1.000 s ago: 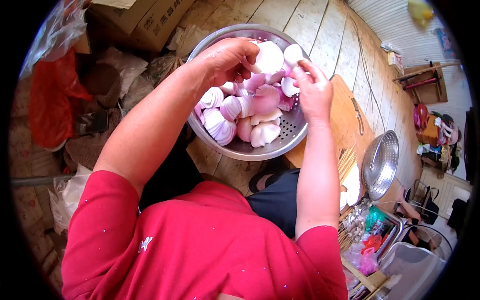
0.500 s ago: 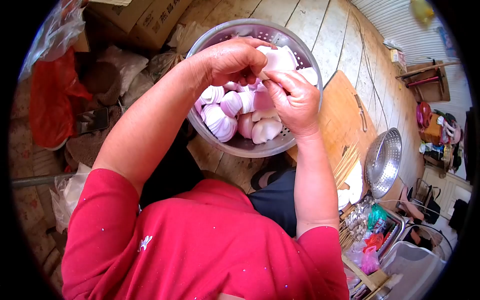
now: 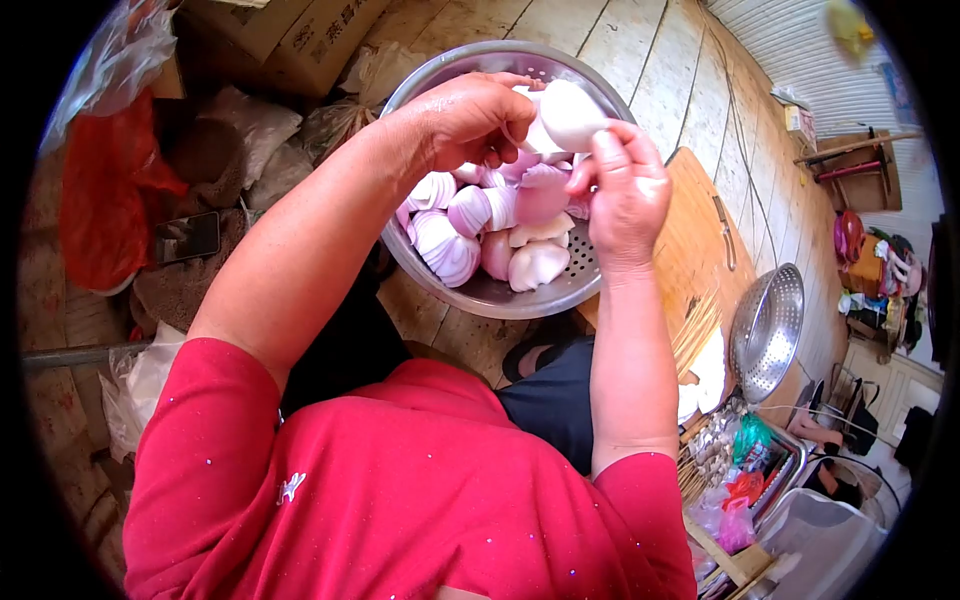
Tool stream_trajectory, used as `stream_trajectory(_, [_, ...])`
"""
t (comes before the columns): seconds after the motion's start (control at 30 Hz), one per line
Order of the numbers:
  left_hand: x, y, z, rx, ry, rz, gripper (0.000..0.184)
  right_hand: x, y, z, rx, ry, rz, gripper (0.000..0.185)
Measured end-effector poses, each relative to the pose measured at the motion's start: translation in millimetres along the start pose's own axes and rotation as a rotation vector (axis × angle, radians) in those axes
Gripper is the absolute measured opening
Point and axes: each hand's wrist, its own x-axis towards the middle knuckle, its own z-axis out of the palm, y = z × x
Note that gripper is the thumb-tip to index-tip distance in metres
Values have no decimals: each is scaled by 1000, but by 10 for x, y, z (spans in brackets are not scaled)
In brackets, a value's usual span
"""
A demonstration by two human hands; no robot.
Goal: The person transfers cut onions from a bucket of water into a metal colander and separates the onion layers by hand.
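Note:
Below my hands is a metal colander (image 3: 500,308) holding cut red onion pieces (image 3: 445,250), some in fanned layers and some in single curved petals. Over its far side, my left hand (image 3: 470,115) is closed, with white onion showing at its fingertips. A pale onion layer (image 3: 574,118) bridges the space between both hands. My right hand (image 3: 630,190) pinches this layer's right edge between thumb and fingers. Part of the left hand's grip is hidden behind its own knuckles.
Right of the colander lies a wooden cutting board (image 3: 680,225) with a knife (image 3: 723,232) on it. Bamboo skewers (image 3: 697,332) and a second colander (image 3: 768,330) are nearer. Cardboard boxes (image 3: 310,50), a red plastic bag (image 3: 110,200) and a phone (image 3: 188,238) are left.
My right hand has moved slightly right and turned upward, drawing the onion layer into view. My left hand has stayed nearly in place.

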Motion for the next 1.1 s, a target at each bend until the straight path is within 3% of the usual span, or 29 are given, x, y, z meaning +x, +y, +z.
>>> stream_trajectory(0.07, [-30, 43, 0, -3, 29, 33, 65, 76, -10, -60, 92, -9, -5, 15])
stream_trajectory(0.13, [13, 28, -39, -16, 67, 37, 66, 133, -9, -66, 184, 148, -49, 15])
stream_trajectory(0.2, [80, -5, -117, -121, 133, 93, 40, 226, 82, -126, 191, 177, -61, 19])
stream_trajectory(0.3, [64, 5, -130, -170, 54, 124, 37, 296, 201, -141, -269, 130, 7, 37])
stream_trajectory(0.33, [45, 16, -113, -188, 25, 145, 38, 281, 204, -108, -269, 130, 5, 37])
stream_trajectory(0.4, [30, 24, -94, -191, 7, 156, 42, 193, 209, -35, -519, 79, -342, 41])
stream_trajectory(0.47, [17, 13, -86, -196, -9, 162, 47, 102, 54, 66, -496, 59, -358, 39])
stream_trajectory(0.53, [10, -11, -73, -137, -67, 153, 57, 35, -19, 90, -700, -172, -420, 33])
stream_trajectory(0.7, [-42, 15, -75, 25, -186, 61, 74, 5, 43, 63, -661, -232, -387, 17])
stream_trajectory(0.93, [-19, -23, -80, 139, -232, 30, 71, -67, 23, 12, -630, -274, -293, 15])
stream_trajectory(1.0, [-34, -9, -42, 135, -224, 33, 71, -76, 5, 2, -459, -243, -55, 13])
stream_trajectory(1.1, [-11, -20, -23, 102, -206, 39, 70, -76, -45, 24, -330, -156, 45, 15])
